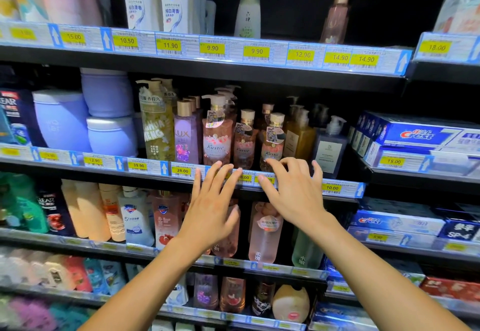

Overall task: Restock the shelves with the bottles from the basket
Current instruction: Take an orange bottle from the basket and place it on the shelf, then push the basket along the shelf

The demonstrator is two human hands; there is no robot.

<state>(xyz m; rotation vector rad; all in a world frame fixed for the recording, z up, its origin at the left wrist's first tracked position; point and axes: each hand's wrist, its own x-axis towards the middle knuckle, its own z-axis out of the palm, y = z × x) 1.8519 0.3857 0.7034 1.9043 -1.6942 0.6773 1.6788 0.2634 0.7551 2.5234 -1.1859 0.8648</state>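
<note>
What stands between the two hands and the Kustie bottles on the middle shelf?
Nothing visible. The left hand and right hand hover open at the price rail, fingertips at the bases of the front-row Kustie bottles.

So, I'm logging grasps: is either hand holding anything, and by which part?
Nothing is held: left hand and right hand are both open, fingers spread.

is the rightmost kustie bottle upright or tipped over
Upright: the rightmost Kustie bottle stands vertical, cap at the top.
</note>
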